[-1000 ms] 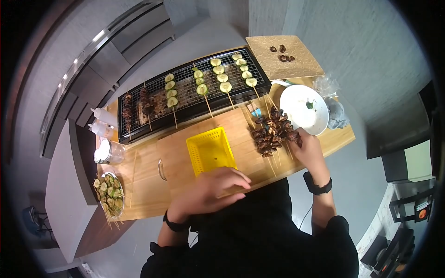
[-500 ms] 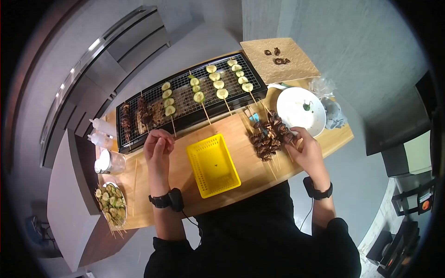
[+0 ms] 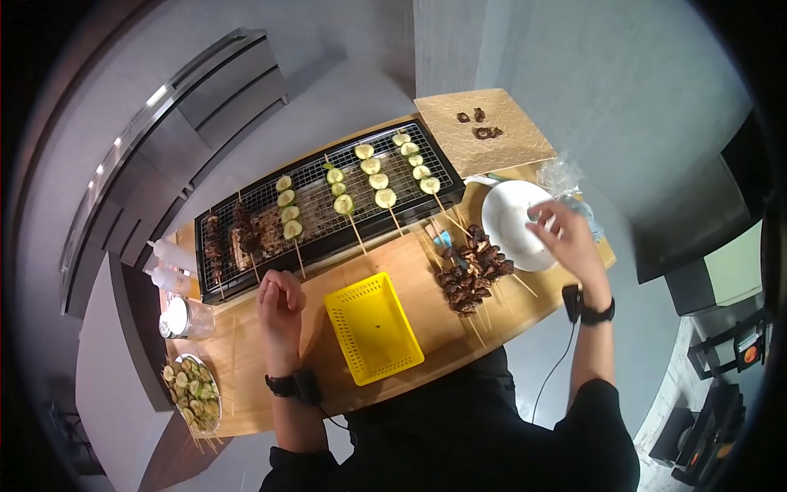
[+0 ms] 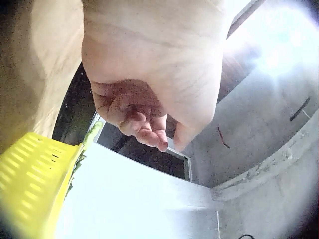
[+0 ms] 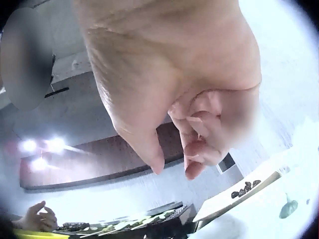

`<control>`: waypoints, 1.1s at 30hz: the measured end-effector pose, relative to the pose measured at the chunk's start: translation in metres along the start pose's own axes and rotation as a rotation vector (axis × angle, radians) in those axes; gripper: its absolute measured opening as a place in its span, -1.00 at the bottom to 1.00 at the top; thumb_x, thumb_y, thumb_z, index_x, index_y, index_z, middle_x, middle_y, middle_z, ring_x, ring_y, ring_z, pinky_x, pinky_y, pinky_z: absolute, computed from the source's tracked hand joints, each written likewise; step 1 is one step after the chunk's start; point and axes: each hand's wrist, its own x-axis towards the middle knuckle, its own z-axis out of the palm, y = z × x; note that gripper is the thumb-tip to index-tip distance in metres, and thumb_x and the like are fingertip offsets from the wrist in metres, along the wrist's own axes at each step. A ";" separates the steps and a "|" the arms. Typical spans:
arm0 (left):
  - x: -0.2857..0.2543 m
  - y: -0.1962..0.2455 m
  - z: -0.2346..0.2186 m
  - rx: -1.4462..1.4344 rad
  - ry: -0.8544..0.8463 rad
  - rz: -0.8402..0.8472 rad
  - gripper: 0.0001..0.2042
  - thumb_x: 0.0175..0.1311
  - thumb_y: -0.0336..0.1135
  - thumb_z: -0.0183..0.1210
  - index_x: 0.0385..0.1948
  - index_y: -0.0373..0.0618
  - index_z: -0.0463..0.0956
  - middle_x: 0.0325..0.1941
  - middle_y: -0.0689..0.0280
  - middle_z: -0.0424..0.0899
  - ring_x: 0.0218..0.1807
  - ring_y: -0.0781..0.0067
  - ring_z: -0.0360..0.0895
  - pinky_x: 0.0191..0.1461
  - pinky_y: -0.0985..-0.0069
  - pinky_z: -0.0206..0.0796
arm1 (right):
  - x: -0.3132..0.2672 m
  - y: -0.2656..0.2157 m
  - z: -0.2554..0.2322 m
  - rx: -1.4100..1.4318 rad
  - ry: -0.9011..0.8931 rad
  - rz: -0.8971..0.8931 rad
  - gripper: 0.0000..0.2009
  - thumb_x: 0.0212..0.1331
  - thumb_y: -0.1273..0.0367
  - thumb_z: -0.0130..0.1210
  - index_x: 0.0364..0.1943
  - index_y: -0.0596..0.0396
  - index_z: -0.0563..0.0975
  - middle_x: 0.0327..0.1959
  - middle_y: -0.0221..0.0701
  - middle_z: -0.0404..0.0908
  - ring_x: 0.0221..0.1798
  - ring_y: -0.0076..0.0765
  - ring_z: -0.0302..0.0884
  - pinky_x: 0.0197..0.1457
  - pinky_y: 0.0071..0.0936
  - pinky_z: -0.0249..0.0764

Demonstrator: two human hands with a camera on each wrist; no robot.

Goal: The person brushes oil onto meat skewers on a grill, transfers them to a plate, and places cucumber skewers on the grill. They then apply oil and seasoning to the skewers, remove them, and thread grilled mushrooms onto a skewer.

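In the head view my right hand (image 3: 574, 246) hovers over the right side of the white bowl (image 3: 512, 246), its fingers loosely bent and holding nothing. The right wrist view shows a gap between thumb and fingertips, and a green leafy piece (image 5: 288, 206) lying in the bowl. Left of the bowl lies a pile of dark browned skewers (image 3: 467, 275), sticks toward the table's front edge. My left hand (image 3: 280, 312) hangs loosely curled and bare in front of the grill (image 3: 336, 234), left of the yellow basket (image 3: 373, 328). Only specks show in the basket.
Cucumber skewers (image 3: 377, 180) and dark skewers (image 3: 215, 250) lie across the grill. Behind the bowl stands a gold board (image 3: 484, 152) with several dark pieces. Squeeze bottles (image 3: 172, 266), a lidded jar (image 3: 187, 318) and a plate of skewered slices (image 3: 193, 394) line the left side.
My right hand has left the dark skewer pile and risen rightward over the bowl. My left hand has swung from the basket's front to its left. The head view has shifted slightly.
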 end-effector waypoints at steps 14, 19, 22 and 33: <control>0.000 -0.002 -0.004 0.034 0.037 -0.026 -0.66 0.51 0.02 0.23 -0.27 -0.02 0.38 -0.44 0.46 0.27 -0.43 0.64 0.18 -0.36 0.58 0.00 | 0.272 0.115 0.067 -0.192 -0.287 0.307 -0.16 -0.05 -0.01 0.50 0.17 0.43 0.49 0.10 0.12 0.66 0.06 0.00 0.72 -0.10 -0.20 0.68; 0.001 -0.001 0.004 0.085 0.053 -0.023 -0.60 0.47 0.07 0.28 -0.30 -0.06 0.39 -0.47 0.47 0.28 -0.45 0.65 0.19 -0.39 0.58 -0.02 | 0.305 0.144 0.098 -0.233 -0.167 0.219 -0.09 -0.16 0.01 0.55 0.24 0.36 0.45 0.04 0.02 0.70 -0.04 -0.06 0.74 -0.23 -0.28 0.70; -0.001 -0.003 0.003 0.143 0.089 -0.039 -0.57 0.46 0.09 0.27 -0.32 -0.09 0.38 -0.47 0.47 0.27 -0.45 0.64 0.19 -0.39 0.59 -0.02 | 0.317 0.145 0.107 -0.165 -0.158 0.159 -0.09 -0.16 -0.01 0.57 0.25 0.29 0.45 0.02 -0.03 0.70 -0.04 -0.11 0.73 -0.18 -0.29 0.68; -0.003 -0.003 0.004 0.119 0.049 -0.029 -0.68 0.56 -0.07 0.13 -0.27 -0.16 0.40 -0.40 0.39 0.37 -0.36 0.58 0.27 -0.24 0.58 0.12 | 0.337 0.124 0.134 -0.189 -0.206 0.160 -0.51 0.12 0.12 0.47 0.00 0.11 0.56 -0.22 -0.20 0.69 -0.27 -0.23 0.73 -0.31 -0.35 0.72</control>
